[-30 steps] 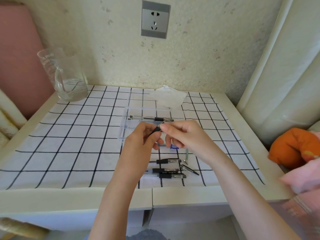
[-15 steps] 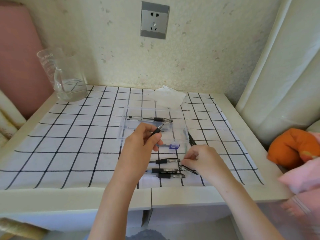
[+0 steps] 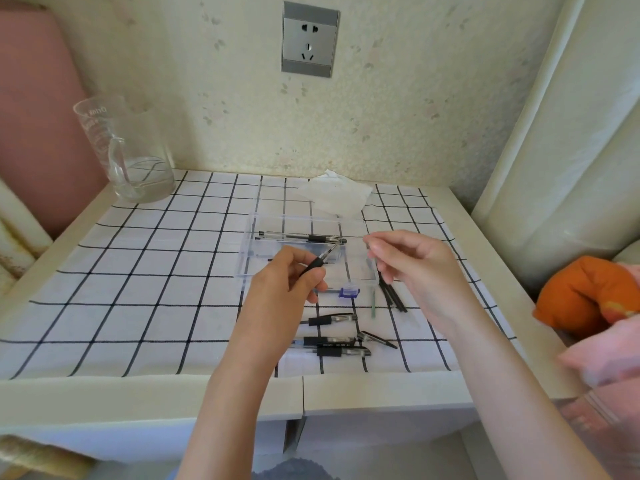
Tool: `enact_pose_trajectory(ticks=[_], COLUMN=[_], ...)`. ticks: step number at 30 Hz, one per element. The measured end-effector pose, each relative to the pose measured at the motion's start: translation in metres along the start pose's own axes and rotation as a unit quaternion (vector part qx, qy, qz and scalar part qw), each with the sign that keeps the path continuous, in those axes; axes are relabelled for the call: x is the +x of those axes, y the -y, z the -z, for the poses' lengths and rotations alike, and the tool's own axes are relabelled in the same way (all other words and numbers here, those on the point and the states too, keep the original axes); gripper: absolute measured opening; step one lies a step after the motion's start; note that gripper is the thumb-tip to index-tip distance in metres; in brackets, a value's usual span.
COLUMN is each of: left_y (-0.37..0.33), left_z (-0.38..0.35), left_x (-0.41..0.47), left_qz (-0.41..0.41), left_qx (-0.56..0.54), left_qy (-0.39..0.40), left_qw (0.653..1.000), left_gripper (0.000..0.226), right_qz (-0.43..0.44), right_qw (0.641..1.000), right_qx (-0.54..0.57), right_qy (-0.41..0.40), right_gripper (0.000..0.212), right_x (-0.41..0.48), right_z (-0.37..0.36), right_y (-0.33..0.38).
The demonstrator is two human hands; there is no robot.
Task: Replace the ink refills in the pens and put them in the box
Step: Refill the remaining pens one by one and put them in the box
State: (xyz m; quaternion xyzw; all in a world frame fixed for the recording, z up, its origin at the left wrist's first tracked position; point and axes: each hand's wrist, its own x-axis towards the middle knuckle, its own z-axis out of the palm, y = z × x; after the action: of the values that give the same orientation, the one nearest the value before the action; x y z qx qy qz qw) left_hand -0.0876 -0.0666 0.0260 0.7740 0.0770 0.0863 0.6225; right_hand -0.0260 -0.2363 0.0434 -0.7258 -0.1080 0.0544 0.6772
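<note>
Nearest, three black pens (image 3: 332,344) lay on the checked table (image 3: 104,393). Above them the left hand (image 3: 280,292) had its grip clamped round a pen front section (image 3: 317,266), whose tip pointed over the clear box (image 3: 294,216). The right hand (image 3: 422,271) hovered beside it, fingertips drawn together; I could not tell whether its grip held anything. Black refills (image 3: 393,297) lay against the box's right side, and one finished pen (image 3: 304,237) lay inside.

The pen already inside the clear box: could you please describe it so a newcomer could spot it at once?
On the checked tablecloth, below the wall socket, sits a clear box. The pen lies lengthwise along its far side. Unlike the loose pens on the cloth nearer the table's front edge, it is inside the box.
</note>
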Motion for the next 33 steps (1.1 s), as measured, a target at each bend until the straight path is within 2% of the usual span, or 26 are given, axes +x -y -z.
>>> enact_pose_trajectory(ticks=[8,17,22,26,28,30,33], left_y=[-0.001,0.0,0.0,-0.001,-0.001,-0.001,-0.002], left_z=[0.0,-0.001,0.0,0.0,0.0,0.0,-0.001], left_x=[0.0,0.0,-0.001,-0.001,-0.001,-0.001,-0.001], left_qz=[-0.004,-0.003,-0.005,-0.007,-0.007,-0.009,-0.01], left_qx=[0.005,0.011,0.021,0.012,0.009,0.006,0.006], left_qy=[0.001,0.006,0.005,0.01,0.006,0.001,0.002], left_qw=[1.0,1.0,1.0,1.0,1.0,1.0,1.0], left_gripper=[0.005,0.006,0.006,0.006,0.006,0.005,0.006], right_qz=[0.069,0.073,0.045,-0.001,-0.024,-0.031,-0.025], right_qw=[0.991,0.971,0.977,0.984,0.991,0.994,0.993], right_qx=[-0.105,-0.195,-0.171,-0.154,-0.107,-0.049,-0.017], right_qy=[0.05,0.121,0.119,0.088,0.081,0.09,0.114], right_gripper=[0.016,0.015,0.013,0.038,0.048,0.042,0.013], right_x=[0.009,0.011,0.011,0.011,0.01,0.008,0.004], right_z=[-0.021,-0.026,-0.027,-0.028,-0.027,-0.025,-0.027], right_y=[0.01,0.013,0.01,0.009,0.007,0.003,-0.002])
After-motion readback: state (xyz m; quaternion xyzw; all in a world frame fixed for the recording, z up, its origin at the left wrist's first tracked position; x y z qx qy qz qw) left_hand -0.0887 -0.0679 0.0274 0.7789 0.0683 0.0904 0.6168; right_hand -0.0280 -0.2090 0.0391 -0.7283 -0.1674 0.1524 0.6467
